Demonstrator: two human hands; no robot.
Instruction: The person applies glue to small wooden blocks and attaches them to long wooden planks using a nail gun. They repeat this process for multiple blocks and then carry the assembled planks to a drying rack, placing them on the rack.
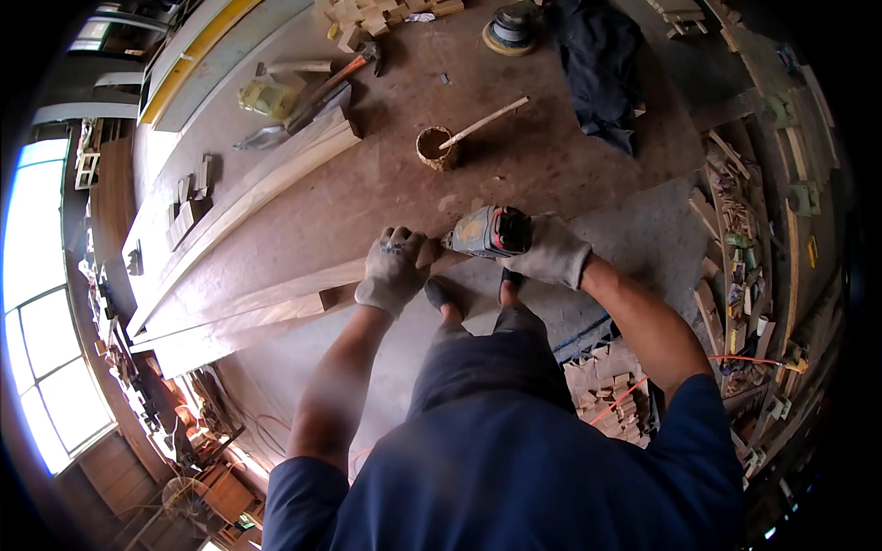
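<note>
Pale timber (326, 278): one long length, lying along the near side of the tabletop (367, 202) and running from far left toward our hands.
Left hand (393, 269): ours, in a light work glove, fingers curled over the timber near its right end.
Right hand (549, 250): ours, gloved alike, wrapped around the rear of the power tool.
Power tool (482, 231): grey, black and red, nose toward our left hand — we cannot tell whether its tip touches wood.
Progress: we judge the work to be under way at this end; the glove covers much of it, so we can make out no finished hole or cut, nor count what is left.
Second timber (312, 305): just beside the first on our side, its end short of our left hand, neither hand holding it.
Slanting beam (299, 163): farther off at left, lying untouched.
Near edge: passes under our hands, with our feet (441, 296) on the floor below.
Room: brown surface stretches from the tool to the pot (445, 163) with its stick (491, 118) — space for shifting forward.
Far limits: hammer (340, 78) at left, dark cloth (597, 73) at right.
</note>
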